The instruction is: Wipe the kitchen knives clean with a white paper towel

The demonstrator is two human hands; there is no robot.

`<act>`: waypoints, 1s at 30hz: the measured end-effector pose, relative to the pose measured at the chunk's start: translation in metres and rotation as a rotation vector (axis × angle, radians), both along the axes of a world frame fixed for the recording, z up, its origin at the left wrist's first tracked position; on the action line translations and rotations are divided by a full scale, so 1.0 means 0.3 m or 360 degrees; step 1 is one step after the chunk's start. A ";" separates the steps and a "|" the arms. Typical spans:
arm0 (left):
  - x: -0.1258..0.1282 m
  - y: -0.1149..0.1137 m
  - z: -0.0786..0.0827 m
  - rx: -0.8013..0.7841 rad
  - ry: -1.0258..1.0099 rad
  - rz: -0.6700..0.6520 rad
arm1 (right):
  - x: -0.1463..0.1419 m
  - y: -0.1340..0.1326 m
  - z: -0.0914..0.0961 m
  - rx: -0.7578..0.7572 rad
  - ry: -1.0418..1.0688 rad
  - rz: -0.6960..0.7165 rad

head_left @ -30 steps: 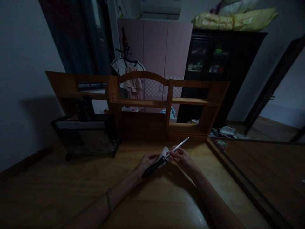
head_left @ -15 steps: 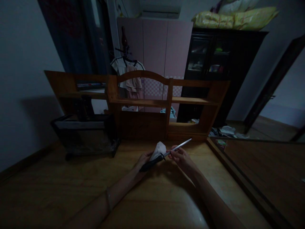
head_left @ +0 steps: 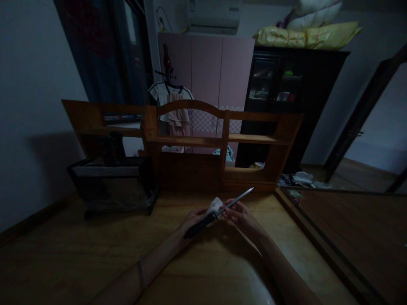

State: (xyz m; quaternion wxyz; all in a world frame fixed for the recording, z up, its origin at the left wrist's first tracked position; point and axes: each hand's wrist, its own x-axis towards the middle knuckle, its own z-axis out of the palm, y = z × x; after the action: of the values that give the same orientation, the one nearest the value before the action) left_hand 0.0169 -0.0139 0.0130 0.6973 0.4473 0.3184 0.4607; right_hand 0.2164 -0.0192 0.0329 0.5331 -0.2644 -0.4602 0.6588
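Note:
A screwdriver (head_left: 203, 222) with a black handle and a long, thin metal shaft is held slantwise above the wooden desk, its tip up to the right. My left hand (head_left: 191, 220) is closed around its handle, and a crumpled white tissue (head_left: 215, 204) shows just beyond, by the same fingers. My right hand (head_left: 239, 215) has its fingers bent together at the shaft, close to the handle's end. The tissue touches the shaft there; in the dim light I cannot tell exactly how the right fingertips grip.
A wooden desk shelf (head_left: 190, 140) stands along the back of the desk (head_left: 190, 271). At the left is a dark rack-like holder (head_left: 111, 182) with black items in it. A raised wooden edge (head_left: 311, 233) runs along the right. Behind are a pink wardrobe (head_left: 206, 67) and a black cabinet (head_left: 302, 106).
The tissue has gone lower and smaller against the screwdriver's shaft. The screwdriver's handle has dipped slightly, with both hands still around it. The view has tilted up a little.

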 end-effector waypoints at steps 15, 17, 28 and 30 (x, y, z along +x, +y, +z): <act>0.010 0.019 -0.015 0.0038 -0.0001 0.0082 | -0.005 0.013 -0.009 -0.0031 0.0053 -0.0032; 0.010 0.016 -0.015 0.0044 -0.0005 0.0080 | -0.005 0.011 -0.001 -0.0054 0.0065 -0.0053; 0.019 -0.013 0.029 0.0059 0.0054 -0.0015 | 0.001 0.018 -0.006 -0.0059 0.0104 -0.0044; 0.019 -0.008 0.022 0.0050 0.0034 0.0023 | -0.003 0.019 -0.010 -0.0080 0.0104 -0.0076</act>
State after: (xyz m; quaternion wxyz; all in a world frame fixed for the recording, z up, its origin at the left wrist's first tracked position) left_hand 0.0227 -0.0165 0.0195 0.6833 0.4608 0.3219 0.4659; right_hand 0.2154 -0.0133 0.0299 0.5566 -0.2670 -0.4194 0.6656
